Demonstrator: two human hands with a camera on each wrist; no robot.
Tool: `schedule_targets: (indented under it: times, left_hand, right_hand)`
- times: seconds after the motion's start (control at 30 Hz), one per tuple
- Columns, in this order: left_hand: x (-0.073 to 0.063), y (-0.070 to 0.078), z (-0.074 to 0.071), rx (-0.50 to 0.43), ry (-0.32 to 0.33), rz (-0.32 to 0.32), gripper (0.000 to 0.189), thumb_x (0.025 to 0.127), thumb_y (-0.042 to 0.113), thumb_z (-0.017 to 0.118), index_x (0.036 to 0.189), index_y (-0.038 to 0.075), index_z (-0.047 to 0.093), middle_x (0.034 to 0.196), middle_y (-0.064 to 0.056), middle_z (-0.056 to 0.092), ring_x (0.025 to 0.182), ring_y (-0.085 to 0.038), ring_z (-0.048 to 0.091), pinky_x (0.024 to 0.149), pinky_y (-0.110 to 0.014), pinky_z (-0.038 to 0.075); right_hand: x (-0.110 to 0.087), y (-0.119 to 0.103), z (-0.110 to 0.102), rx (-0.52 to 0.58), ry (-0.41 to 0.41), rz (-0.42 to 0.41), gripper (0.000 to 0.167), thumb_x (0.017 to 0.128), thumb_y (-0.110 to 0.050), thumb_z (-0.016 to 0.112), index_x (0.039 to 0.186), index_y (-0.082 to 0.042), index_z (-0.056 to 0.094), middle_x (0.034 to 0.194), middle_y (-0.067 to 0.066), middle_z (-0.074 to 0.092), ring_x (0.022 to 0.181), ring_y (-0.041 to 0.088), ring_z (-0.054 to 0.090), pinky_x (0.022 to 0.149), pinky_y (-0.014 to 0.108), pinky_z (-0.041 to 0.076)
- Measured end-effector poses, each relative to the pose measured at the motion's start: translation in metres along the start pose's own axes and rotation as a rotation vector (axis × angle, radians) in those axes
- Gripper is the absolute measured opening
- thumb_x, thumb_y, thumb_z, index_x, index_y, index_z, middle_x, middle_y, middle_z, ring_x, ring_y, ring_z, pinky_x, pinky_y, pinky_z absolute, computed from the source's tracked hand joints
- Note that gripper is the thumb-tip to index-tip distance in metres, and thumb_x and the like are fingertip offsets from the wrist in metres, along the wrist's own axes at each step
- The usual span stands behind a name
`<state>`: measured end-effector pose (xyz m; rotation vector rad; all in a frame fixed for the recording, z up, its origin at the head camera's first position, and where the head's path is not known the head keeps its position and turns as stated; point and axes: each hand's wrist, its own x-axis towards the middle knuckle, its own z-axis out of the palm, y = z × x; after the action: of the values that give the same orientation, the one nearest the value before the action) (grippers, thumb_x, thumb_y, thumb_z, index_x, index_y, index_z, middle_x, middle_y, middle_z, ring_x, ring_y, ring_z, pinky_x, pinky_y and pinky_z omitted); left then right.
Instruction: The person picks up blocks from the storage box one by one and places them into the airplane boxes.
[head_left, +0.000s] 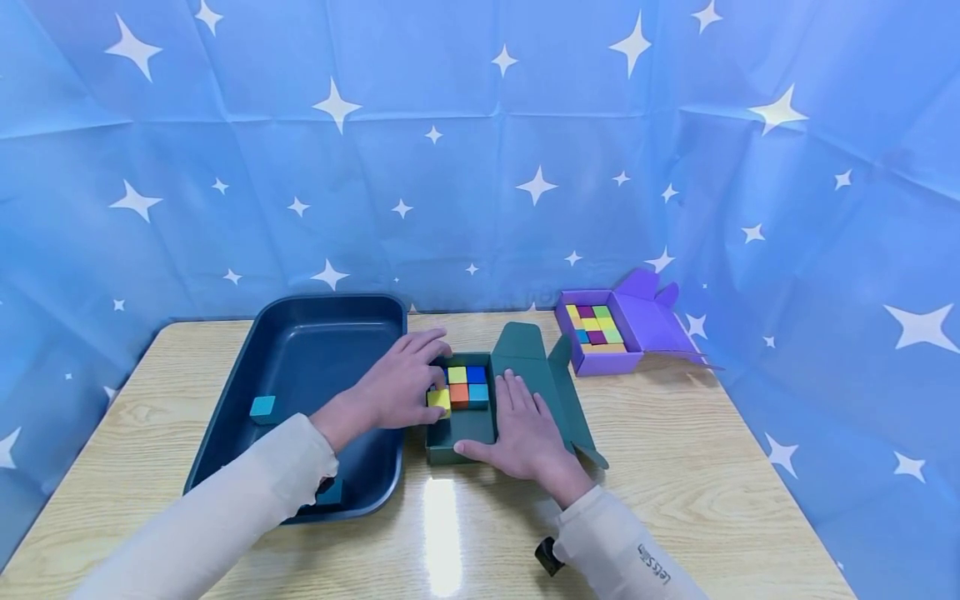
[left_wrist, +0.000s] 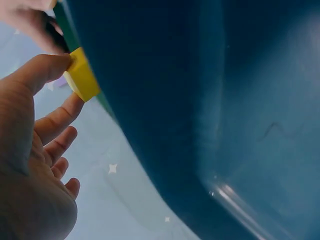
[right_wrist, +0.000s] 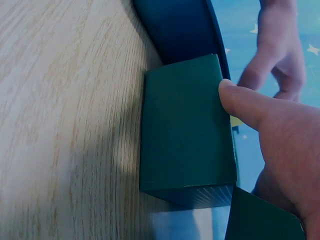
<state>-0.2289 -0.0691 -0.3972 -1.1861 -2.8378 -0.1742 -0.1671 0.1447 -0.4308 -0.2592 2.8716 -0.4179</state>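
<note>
My left hand (head_left: pixel 397 379) pinches a yellow cube (left_wrist: pixel 82 75) between thumb and forefinger, at the left side of an open dark green box (head_left: pixel 450 455). Inside that box, beside the held cube, sit a yellow cube (head_left: pixel 457 375), a blue cube (head_left: pixel 477 374), an orange cube (head_left: pixel 459 396) and a light blue cube (head_left: pixel 477 396). My right hand (head_left: pixel 528 437) lies with straight fingers over the box's right edge and folded-back lid (head_left: pixel 576 408). In the right wrist view, its thumb (right_wrist: pixel 245 97) touches the top edge of the box's near wall (right_wrist: pixel 187 125).
Left of the box stands a dark blue tray (head_left: pixel 315 333), with a teal cube (head_left: pixel 262 407) inside and another (head_left: pixel 330 492) partly behind my left sleeve. An open purple box (head_left: pixel 609 364) packed with colourful blocks (head_left: pixel 596 325) stands at the back right.
</note>
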Motion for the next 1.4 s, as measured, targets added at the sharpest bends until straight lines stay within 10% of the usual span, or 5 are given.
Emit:
schedule_targets:
  times: [0.9,1.2,1.4]
  left_hand:
    - [0.011,0.018,0.029,0.186,-0.181,-0.102,0.054,0.079,0.048,0.075,0.12,0.012,0.07,0.148,-0.007,0.047,0.151,-0.027,0.021,0.123,-0.047,0.02]
    - [0.011,0.017,0.029,0.21,-0.184,-0.109,0.05,0.082,0.046,0.074,0.119,0.012,0.07,0.148,-0.008,0.047,0.15,-0.027,0.021,0.123,-0.046,0.02]
    - [0.01,0.008,0.021,0.052,-0.088,-0.146,0.038,0.086,0.05,0.068,0.102,0.015,0.071,0.142,-0.009,0.051,0.149,-0.031,0.023,0.121,-0.05,0.022]
  right_hand:
    - [-0.001,-0.001,0.0,0.0,0.007,-0.014,0.115,0.078,-0.076,0.057,0.156,-0.003,0.014,0.164,0.017,0.012,0.153,0.034,0.012,0.122,0.057,0.017]
    - [-0.001,-0.001,-0.001,-0.006,-0.002,-0.01,0.116,0.078,-0.077,0.056,0.156,-0.003,0.013,0.164,0.016,0.012,0.153,0.034,0.012,0.122,0.057,0.017]
    - [-0.001,0.0,-0.001,0.01,-0.005,-0.015,0.115,0.079,-0.075,0.057,0.156,-0.003,0.012,0.164,0.016,0.011,0.153,0.034,0.011,0.122,0.057,0.015]
